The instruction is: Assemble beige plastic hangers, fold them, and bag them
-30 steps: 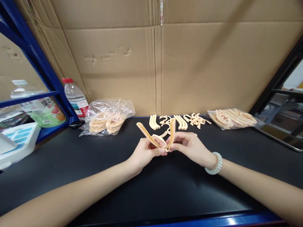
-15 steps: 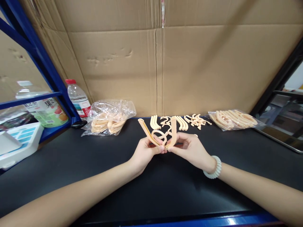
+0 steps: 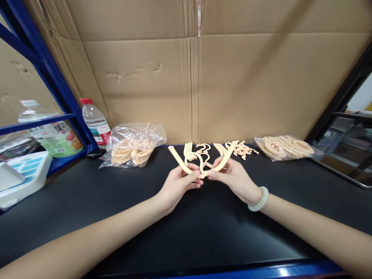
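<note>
Both hands hold a small peach plastic hanger above the black tabletop. My left hand pinches its left arm, which points up and left. My right hand, with a pale bead bracelet on the wrist, pinches its right arm, which points up and right. The two arms form a wide V that meets between my fingertips, with the hook loop standing above the joint.
Loose peach hanger parts lie in a row by the cardboard wall. A clear bag of parts sits at the left, another bag at the right. A water bottle, blue shelving and a metal tray flank the table.
The hanger's right arm has swung outward from nearly upright, so the narrow V is now wide. Both hands have risen slightly and moved a little farther from me.
</note>
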`<state>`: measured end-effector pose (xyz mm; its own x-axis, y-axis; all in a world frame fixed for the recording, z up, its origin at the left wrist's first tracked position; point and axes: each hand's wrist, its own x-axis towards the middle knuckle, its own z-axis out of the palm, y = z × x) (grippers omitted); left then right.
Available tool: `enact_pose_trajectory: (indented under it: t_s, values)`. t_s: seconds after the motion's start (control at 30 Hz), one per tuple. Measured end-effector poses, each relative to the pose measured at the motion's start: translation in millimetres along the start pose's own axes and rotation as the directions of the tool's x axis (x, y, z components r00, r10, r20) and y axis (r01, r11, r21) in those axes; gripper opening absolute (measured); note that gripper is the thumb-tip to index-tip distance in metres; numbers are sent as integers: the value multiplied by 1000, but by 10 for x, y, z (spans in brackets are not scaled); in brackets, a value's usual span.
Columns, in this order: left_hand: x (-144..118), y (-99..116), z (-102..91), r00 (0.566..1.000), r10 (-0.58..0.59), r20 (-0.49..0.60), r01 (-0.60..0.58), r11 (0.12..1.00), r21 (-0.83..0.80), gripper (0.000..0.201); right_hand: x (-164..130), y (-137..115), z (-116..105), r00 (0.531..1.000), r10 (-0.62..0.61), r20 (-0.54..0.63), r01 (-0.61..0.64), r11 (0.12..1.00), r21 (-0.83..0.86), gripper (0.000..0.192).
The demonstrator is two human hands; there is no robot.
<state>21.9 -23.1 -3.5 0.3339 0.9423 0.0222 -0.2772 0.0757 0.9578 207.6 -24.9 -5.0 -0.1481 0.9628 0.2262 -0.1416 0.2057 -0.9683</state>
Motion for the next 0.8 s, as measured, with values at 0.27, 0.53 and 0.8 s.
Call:
enact_pose_trajectory:
  t_s: [0.27, 0.53, 0.8]
  values:
    - [215, 294, -295, 989, 2, -145, -5, 1000, -22, 9, 201, -285, -460, 975, 15, 223, 32, 978, -205, 26]
    - [338, 540, -589, 997, -61, -39, 65, 990, 126, 7, 299, -350, -749, 970, -4, 245, 122, 875, -469, 28]
    - [350, 622, -752, 918, 48, 395, -361, 515, 777, 12, 333, -338, -867, 980, 14, 199, 79, 887, -454, 29]
